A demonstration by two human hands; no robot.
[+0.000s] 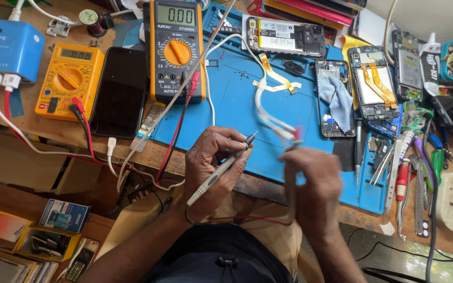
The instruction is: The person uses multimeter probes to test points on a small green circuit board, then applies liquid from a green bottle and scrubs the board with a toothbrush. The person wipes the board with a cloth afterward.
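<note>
1. A grey multimeter probe [221,170] lies slanted across the left hand [211,167], whose fingers are curled tight around its shaft, the metal tip poking up and to the right above the front edge of the workbench
2. The right hand [313,183] is blurred by motion; it is closed on a bundle of white cable ends [281,128] with a pink or red tip showing at its top, though what that tip is cannot be told through the blur
3. The two hands sit close together but apart, over the near edge of a blue repair mat [237,99]
4. The white cables run back from the right hand across the mat toward the orange-and-grey digital multimeter [176,50] standing at the mat's left corner, its red lead trailing off the bench edge
5. A yellow multimeter [69,81] and a black smartphone [120,91] lying screen up rest left of it on the wooden bench [64,131], with a blue power supply box [6,47] at the far left
6. Opened phones [373,78] with orange flex cables exposed lie on the right half of the mat, one under a pale blue cloth [339,99]
7. Screwdrivers and tweezers [402,178] crowd the bench's right edge
</note>
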